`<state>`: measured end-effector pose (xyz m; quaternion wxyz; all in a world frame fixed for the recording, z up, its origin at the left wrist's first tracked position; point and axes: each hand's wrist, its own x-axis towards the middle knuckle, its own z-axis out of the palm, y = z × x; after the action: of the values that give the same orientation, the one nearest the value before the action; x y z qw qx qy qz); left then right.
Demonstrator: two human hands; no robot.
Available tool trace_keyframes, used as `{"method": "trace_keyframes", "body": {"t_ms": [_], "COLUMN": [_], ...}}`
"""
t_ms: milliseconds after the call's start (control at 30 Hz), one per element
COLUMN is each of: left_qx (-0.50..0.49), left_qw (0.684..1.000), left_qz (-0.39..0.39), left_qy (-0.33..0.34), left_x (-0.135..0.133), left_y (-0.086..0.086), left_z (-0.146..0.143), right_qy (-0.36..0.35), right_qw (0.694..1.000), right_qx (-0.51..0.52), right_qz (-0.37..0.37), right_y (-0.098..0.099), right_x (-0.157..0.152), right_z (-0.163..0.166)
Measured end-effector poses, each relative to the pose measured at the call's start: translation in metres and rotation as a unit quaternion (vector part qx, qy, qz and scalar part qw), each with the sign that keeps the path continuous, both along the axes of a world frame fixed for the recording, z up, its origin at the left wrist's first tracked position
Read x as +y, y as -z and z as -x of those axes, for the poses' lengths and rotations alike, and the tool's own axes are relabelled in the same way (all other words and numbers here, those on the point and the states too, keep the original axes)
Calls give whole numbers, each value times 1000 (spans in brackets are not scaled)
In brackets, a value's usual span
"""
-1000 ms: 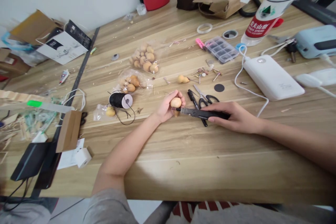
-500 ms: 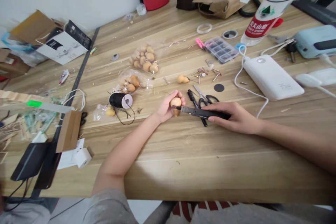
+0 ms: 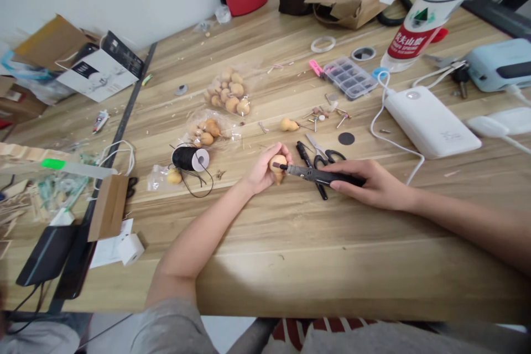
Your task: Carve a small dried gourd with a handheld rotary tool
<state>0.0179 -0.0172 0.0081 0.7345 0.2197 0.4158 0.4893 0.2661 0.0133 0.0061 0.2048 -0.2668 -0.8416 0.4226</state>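
My left hand (image 3: pixel 265 170) is closed around a small tan gourd (image 3: pixel 279 178), its narrow end pointing down toward me. My right hand (image 3: pixel 369 185) grips a black rotary tool (image 3: pixel 317 175) from the side. The dark bit at the tool's tip lies against or just over the gourd's rounded face; contact is hard to make out. Beneath and beyond the tool are a black marker (image 3: pixel 306 156) and scissors (image 3: pixel 321 152) with black handles. Just past them rests another small gourd (image 3: pixel 287 124), beside several scattered grinding bits (image 3: pixel 321 116).
Bagged gourds (image 3: pixel 228 91) and a spool of black cord (image 3: pixel 191 159) lie to the left. On the right are a white power bank (image 3: pixel 431 121), a compartment box (image 3: pixel 349 77) and a tall water bottle (image 3: pixel 418 27). A cardboard box (image 3: pixel 108 207) sits by the table seam.
The rotary tool's tip has shifted slightly upward on the gourd, whose narrow end now shows a little more. Both hands stay in nearly the same place.
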Motion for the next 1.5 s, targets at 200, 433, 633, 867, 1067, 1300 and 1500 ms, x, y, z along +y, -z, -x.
{"method": "trace_keyframes", "body": {"t_ms": [200,433,633,867,1067,1300,1500], "left_qx": [41,11,-4,19,8,-4,-18], "left_qw": [999,999,999,999,999,1000,1000], "left_qz": [-14,29,22,21,21,19,16], "left_qy": [11,-37,-27,-37,-41,-5,-7], "left_x": [0,0,-1,0,-1,0,0], "left_y": [-1,-3,-3,-2,-3,0,-1], "left_z": [-2,-5,-4,-4,-4,-2,-1], "right_qy": [3,3,-25,-16,-27,-6,-23], "right_qw": [1000,1000,999,1000,999,1000,999], "right_qx": [2,28,22,19,22,21,22], "right_qz": [18,-7,1,0,7,6,10], "right_y": [1,4,1,3,2,3,3], "right_x": [2,0,0,0,0,1,1], "right_z": [-1,-5,-2,-2,-2,-2,-2]}}
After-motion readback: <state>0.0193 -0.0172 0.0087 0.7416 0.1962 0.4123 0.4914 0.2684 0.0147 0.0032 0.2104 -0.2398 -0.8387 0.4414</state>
